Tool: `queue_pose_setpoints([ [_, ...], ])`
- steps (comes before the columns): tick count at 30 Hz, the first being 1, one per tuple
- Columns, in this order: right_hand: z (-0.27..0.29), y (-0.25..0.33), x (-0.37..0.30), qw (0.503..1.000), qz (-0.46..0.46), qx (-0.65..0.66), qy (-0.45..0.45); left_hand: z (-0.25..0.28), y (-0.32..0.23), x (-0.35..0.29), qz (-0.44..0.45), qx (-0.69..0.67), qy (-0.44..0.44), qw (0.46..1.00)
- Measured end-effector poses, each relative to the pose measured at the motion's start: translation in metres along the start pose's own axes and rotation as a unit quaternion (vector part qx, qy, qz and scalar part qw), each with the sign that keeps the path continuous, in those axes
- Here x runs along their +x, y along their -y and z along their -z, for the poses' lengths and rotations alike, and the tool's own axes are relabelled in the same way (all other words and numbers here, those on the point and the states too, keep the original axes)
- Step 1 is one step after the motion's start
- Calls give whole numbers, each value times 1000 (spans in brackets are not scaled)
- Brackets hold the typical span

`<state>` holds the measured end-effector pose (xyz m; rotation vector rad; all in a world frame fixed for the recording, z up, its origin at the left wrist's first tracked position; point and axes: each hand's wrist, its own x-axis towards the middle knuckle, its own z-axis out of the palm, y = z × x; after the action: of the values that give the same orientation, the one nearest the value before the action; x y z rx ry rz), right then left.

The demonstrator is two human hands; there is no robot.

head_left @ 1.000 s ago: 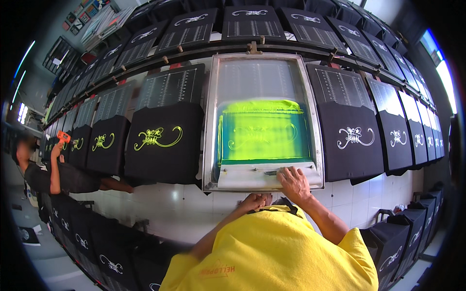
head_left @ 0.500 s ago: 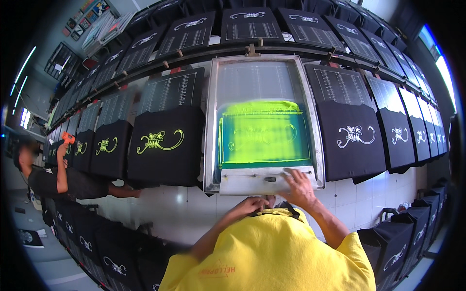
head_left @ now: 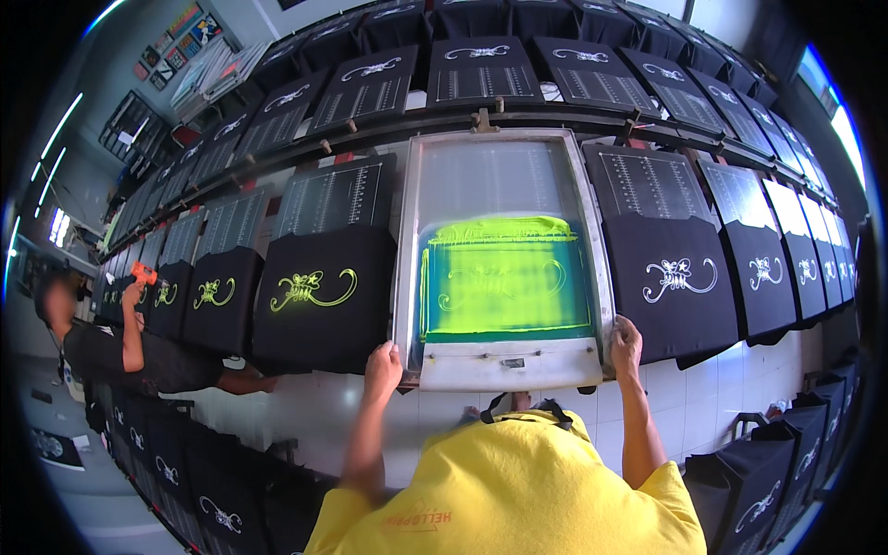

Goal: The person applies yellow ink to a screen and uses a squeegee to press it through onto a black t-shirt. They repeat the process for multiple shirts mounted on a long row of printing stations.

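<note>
A screen printing frame [head_left: 593, 231] with pale metal edges lies in front of me over the row of boards. Bright yellow-green ink [head_left: 504, 277] covers the nearer part of its mesh, with a thicker ridge along the far side. Across the near end rests a wide pale metal plate [head_left: 481, 368] with small screws. My left hand [head_left: 382, 370] is closed at the frame's near left corner. Further up the opposite side, my right hand [head_left: 626, 344] grips the right edge. Some fingertips of both hands are hidden.
Left of the frame, a black shirt [head_left: 313, 305] bears a yellow-green design; the black shirt [head_left: 680, 277] on the right has a white one. A rail [head_left: 398, 125] with pegs runs behind. At far left, a co-worker [head_left: 111, 356] holds an orange heat-gun-like tool [head_left: 144, 273].
My right hand has left the metal plate for the frame's right edge. My left hand has moved from near my body out to the left corner. The view has shifted slightly.
</note>
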<state>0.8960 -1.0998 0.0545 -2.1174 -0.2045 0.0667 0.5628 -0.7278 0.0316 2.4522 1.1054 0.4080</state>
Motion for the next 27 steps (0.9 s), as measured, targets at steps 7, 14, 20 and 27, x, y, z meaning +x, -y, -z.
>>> queue_pose_setpoints([
  [7, -8, -11, 6, 998, -11, 36, -46, 18, -10, 14, 66, -96, 30, 993],
  [14, -7, -4, 1, 998, 13, 15, -60, 11, -7, 14, 57, -103, 28, 993],
  [20, 14, 17, -3, 987, 97, -126, 15, 14, -18, 6, -9, -59, -88, 994],
  [27, 52, 97, -57, 812, 349, -349, 311, 77, -77, -30, -282, -8, 156, 947],
])
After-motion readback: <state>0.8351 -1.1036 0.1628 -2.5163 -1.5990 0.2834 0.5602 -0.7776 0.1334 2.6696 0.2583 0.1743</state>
